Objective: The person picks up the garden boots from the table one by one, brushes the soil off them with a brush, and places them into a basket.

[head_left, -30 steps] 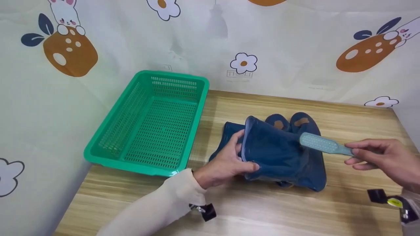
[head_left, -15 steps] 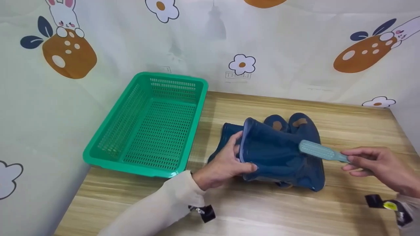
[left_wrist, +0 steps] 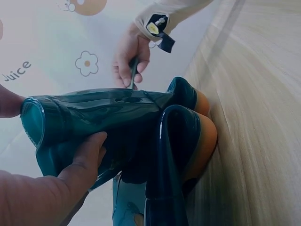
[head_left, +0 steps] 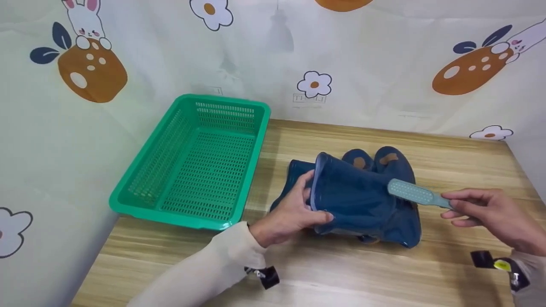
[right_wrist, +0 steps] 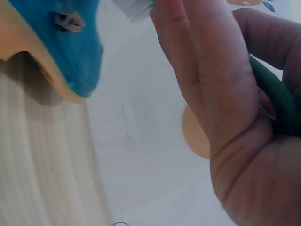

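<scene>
Two dark blue rubber boots lie together on the table. My left hand (head_left: 294, 213) grips the nearer boot (head_left: 354, 194) by its open top, thumb on the outside and fingers at the rim. Behind it, the other boot (head_left: 298, 168) is partly covered. Between finger and thumb of my right hand (head_left: 490, 213) is the handle of a pale green scrub brush (head_left: 411, 192). Its head lies over the nearer boot's shaft, bristle side down. White bristles (right_wrist: 136, 7) show at the top of the right wrist view. In the left wrist view, tan soles (left_wrist: 202, 141) face the table.
A green plastic basket (head_left: 251, 170) with slotted walls stands left of the boots. A patterned wall covering (head_left: 367, 64) rises behind the wooden table (head_left: 341, 277).
The right hand and brush have shifted slightly left and stay at the boot's shaft. The left hand keeps its hold, with the boot almost unmoved.
</scene>
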Available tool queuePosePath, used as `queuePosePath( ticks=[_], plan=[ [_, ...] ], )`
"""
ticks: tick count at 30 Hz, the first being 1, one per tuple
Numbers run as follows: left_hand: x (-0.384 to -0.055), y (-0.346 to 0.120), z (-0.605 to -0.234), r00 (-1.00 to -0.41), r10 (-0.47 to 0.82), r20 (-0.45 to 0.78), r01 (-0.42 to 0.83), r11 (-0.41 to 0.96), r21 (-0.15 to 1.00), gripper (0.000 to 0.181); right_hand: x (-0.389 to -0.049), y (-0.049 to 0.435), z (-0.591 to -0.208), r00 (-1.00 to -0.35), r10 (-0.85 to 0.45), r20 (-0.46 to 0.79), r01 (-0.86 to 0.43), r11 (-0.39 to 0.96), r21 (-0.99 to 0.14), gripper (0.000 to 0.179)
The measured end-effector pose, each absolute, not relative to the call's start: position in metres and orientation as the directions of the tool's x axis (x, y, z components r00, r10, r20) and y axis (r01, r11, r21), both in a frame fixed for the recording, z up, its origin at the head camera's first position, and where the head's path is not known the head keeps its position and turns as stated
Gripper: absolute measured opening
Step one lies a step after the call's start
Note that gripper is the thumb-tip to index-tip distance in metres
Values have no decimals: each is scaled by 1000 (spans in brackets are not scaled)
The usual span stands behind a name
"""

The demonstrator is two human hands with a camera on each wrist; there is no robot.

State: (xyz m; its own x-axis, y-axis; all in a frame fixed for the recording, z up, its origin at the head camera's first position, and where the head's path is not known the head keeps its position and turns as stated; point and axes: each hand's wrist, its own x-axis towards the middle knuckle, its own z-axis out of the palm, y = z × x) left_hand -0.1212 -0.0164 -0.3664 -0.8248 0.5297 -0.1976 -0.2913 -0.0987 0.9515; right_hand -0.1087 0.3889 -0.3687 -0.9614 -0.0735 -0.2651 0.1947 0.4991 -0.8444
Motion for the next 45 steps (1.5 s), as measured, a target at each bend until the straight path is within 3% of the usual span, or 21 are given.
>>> queuePosePath(
  ticks=[7, 12, 19, 25, 34, 45],
  plan=[
    [-120, -15, -367, -824, 539, -176, -288, -130, 949, 91, -94, 422, -382, -957, -58, -283, 247, 344, -906, 23],
    [-121, -16, -365, -820, 544, -180, -295, -133, 946, 92, -87, 433, -380, -975, -18, -223, 201, 367, -908, 24],
    [-121, -18, -364, -825, 535, -185, -274, -92, 957, 91, -100, 401, -368, -976, -29, -214, 173, 489, -855, 22],
    [-122, -21, -361, -831, 527, -175, -266, -102, 959, 91, -106, 384, -367, -963, -114, -244, 162, 478, -863, 25],
    [-122, -21, -360, -821, 549, -156, -257, -111, 960, 91, -107, 401, -365, -960, -122, -251, 178, 425, -888, 24],
    [-120, -13, -361, -811, 570, -132, -229, -101, 968, 91, -126, 383, -353, -967, -151, -205, 125, 420, -899, 19]
  ],
)
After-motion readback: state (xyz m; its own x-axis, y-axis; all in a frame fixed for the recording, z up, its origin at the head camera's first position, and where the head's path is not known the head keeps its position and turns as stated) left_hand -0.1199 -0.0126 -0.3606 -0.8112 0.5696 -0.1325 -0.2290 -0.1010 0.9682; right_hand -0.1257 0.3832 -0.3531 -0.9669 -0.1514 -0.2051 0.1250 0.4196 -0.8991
